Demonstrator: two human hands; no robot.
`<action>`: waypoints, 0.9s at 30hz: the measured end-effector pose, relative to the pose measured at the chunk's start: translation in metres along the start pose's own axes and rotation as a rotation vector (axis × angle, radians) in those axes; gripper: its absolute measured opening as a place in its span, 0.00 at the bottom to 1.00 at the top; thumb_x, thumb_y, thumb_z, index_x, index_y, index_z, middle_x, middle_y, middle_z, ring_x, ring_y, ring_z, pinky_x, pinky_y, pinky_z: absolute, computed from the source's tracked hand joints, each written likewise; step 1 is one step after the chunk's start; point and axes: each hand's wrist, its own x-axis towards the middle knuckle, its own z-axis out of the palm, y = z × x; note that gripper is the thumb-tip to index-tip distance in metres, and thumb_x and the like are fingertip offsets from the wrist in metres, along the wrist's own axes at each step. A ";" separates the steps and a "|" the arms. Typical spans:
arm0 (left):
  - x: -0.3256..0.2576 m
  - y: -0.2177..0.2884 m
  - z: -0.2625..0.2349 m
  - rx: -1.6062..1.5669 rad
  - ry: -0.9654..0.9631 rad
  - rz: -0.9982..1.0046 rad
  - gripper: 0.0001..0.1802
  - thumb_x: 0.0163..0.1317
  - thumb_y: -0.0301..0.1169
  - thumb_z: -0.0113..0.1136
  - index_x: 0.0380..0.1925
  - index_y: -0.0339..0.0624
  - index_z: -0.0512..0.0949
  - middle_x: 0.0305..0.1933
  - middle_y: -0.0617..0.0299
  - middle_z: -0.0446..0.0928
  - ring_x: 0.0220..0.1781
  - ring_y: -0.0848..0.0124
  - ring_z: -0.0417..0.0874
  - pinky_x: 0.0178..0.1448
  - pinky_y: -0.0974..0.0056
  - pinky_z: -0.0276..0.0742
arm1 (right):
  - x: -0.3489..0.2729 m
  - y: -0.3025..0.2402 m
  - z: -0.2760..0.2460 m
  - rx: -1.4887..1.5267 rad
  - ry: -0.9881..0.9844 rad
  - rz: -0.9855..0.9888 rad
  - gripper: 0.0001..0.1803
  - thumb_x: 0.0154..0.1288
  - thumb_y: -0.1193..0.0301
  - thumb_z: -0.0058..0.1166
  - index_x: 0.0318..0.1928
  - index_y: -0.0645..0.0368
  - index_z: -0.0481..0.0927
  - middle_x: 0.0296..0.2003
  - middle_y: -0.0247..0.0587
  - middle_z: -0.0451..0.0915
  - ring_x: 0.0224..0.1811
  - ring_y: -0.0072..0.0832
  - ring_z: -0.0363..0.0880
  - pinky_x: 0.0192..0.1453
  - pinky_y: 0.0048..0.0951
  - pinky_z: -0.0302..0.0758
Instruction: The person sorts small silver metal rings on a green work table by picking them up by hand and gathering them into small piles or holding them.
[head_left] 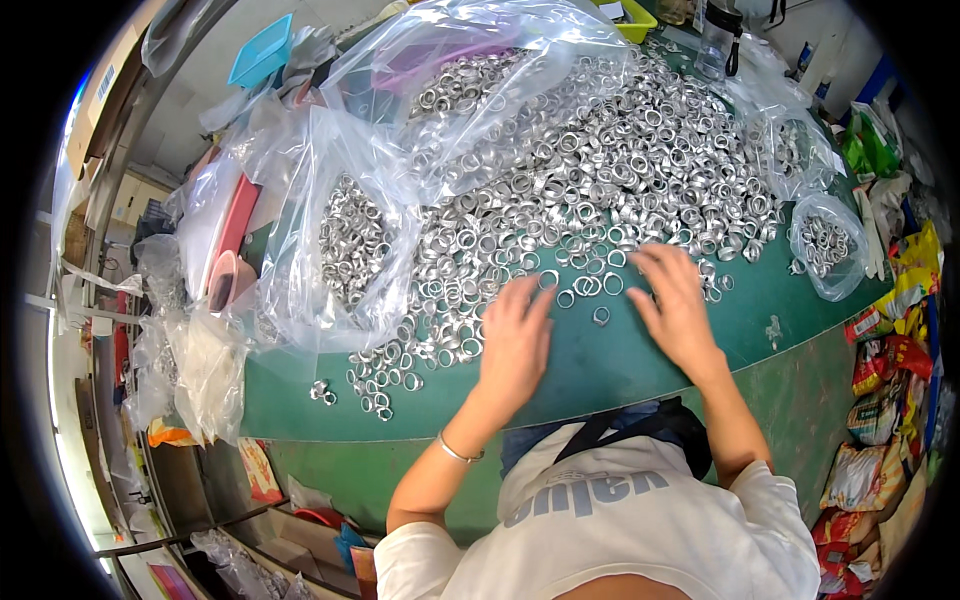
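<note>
We've got one loose ring (601, 316) lying between both hands, nearer our right hand (678, 308); fingers spread flat, holding nothing.

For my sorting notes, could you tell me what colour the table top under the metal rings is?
Dark green table top, clearest in the head view.

Clear plastic bags: one large bag (345, 240) at counter left, holding silver rings; a second large bag (480, 60) at top centre, partly over the ring heap; a small bag (828, 245) of rings at counter right edge; another clear bag (795, 145) just above it. Colourful snack-type packets (885, 400) in red, yellow and green piled along the right rim. Cardboard box (100, 100) with a pale label, upper left. Empty clear bags (205, 370) at left.
</note>
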 end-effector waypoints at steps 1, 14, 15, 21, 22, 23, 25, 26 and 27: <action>0.001 0.005 0.004 0.036 -0.074 0.053 0.24 0.57 0.24 0.60 0.56 0.41 0.73 0.63 0.53 0.67 0.67 0.52 0.65 0.67 0.45 0.59 | 0.001 -0.007 0.005 -0.007 -0.052 -0.060 0.22 0.55 0.74 0.61 0.52 0.61 0.76 0.52 0.46 0.72 0.58 0.44 0.67 0.61 0.44 0.63; -0.019 0.007 -0.002 0.198 -0.041 -0.079 0.16 0.58 0.28 0.61 0.47 0.37 0.77 0.64 0.50 0.66 0.69 0.49 0.63 0.68 0.30 0.50 | -0.001 -0.019 0.015 -0.012 -0.083 -0.039 0.14 0.55 0.72 0.63 0.42 0.61 0.79 0.44 0.41 0.74 0.48 0.39 0.70 0.51 0.40 0.64; -0.020 0.012 -0.001 0.158 -0.032 -0.083 0.16 0.58 0.28 0.62 0.47 0.38 0.76 0.64 0.50 0.65 0.69 0.49 0.63 0.68 0.30 0.50 | 0.005 -0.026 0.022 0.001 -0.082 -0.051 0.15 0.55 0.71 0.63 0.43 0.62 0.79 0.42 0.41 0.74 0.47 0.39 0.70 0.50 0.39 0.65; -0.029 0.026 -0.001 0.022 -0.063 -0.079 0.23 0.57 0.25 0.62 0.54 0.36 0.72 0.64 0.48 0.64 0.68 0.49 0.63 0.69 0.40 0.56 | 0.009 -0.038 0.047 -0.057 -0.216 -0.098 0.15 0.51 0.71 0.65 0.39 0.61 0.78 0.39 0.41 0.72 0.46 0.37 0.69 0.48 0.37 0.63; -0.030 0.025 -0.003 -0.042 -0.045 -0.110 0.25 0.57 0.25 0.62 0.56 0.36 0.70 0.64 0.48 0.65 0.68 0.49 0.64 0.68 0.43 0.59 | 0.007 -0.042 0.041 -0.019 -0.227 -0.132 0.14 0.51 0.71 0.65 0.38 0.61 0.78 0.40 0.41 0.72 0.46 0.37 0.68 0.49 0.38 0.63; -0.032 0.025 -0.003 -0.109 -0.025 -0.146 0.27 0.57 0.24 0.62 0.58 0.36 0.69 0.64 0.48 0.65 0.67 0.48 0.64 0.68 0.47 0.61 | 0.004 -0.046 0.036 0.018 -0.243 -0.169 0.14 0.51 0.71 0.65 0.38 0.61 0.79 0.40 0.41 0.72 0.46 0.37 0.68 0.49 0.38 0.63; -0.035 0.030 -0.005 -0.194 -0.048 -0.163 0.29 0.57 0.25 0.61 0.60 0.35 0.67 0.63 0.47 0.65 0.65 0.50 0.66 0.65 0.52 0.64 | -0.003 -0.048 0.024 0.159 -0.393 -0.254 0.13 0.51 0.72 0.64 0.37 0.61 0.79 0.40 0.40 0.73 0.46 0.38 0.68 0.50 0.38 0.63; -0.036 0.033 -0.005 -0.237 -0.058 -0.169 0.30 0.57 0.25 0.60 0.61 0.35 0.66 0.62 0.46 0.65 0.64 0.51 0.67 0.64 0.54 0.66 | -0.006 -0.045 0.020 0.229 -0.465 -0.296 0.12 0.51 0.72 0.64 0.37 0.60 0.79 0.40 0.40 0.73 0.46 0.38 0.69 0.50 0.38 0.64; -0.037 0.035 -0.003 -0.215 -0.100 -0.147 0.29 0.57 0.24 0.60 0.61 0.35 0.66 0.62 0.47 0.66 0.62 0.50 0.68 0.63 0.54 0.67 | -0.006 -0.038 0.018 0.221 -0.394 -0.251 0.12 0.51 0.72 0.64 0.37 0.61 0.79 0.40 0.40 0.73 0.46 0.38 0.69 0.50 0.38 0.64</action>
